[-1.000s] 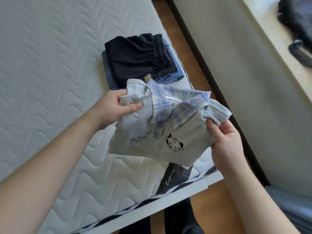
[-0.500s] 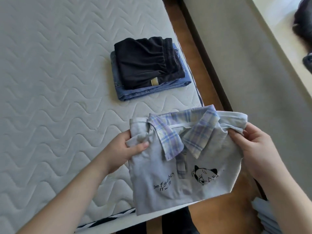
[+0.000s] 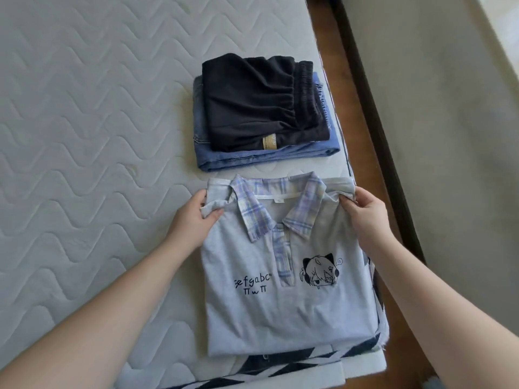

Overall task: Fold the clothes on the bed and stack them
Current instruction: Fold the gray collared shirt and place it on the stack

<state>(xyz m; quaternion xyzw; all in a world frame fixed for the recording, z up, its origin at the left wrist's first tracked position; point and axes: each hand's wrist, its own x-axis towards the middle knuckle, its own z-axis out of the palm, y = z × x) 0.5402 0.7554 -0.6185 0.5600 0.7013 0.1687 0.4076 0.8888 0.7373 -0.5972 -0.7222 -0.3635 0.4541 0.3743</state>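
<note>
Lowered from mid-air half a second ago, the shirt point(image 3: 283, 290) now lies flat on the bed point(image 3: 92, 153), front up, near the bed's right edge. Both hands keep hold of it at the shoulders. The left hand point(image 3: 193, 220) has a closed grip on the left shoulder, thumb on top pinching a bunched fold of grey cloth against the fingers beneath. The right hand point(image 3: 365, 217) has the same closed grip on the right shoulder, fingers curled over a small gathered fold. Between the two grips spreads the plaid collar point(image 3: 252, 217), open, with the placket running down from it. Below the left grip sits the printed lettering point(image 3: 252, 286); below the right grip, the cartoon face point(image 3: 320, 272). Just beyond both grips, apart from the shirt, stands the stack: black shorts point(image 3: 252, 108) folded on top of blue jeans point(image 3: 266, 157). Under the shirt's near hem and its right side, a dark-and-white patterned cloth point(image 3: 295, 363) shows. Right of the right grip runs the wooden floor point(image 3: 362, 113).
</note>
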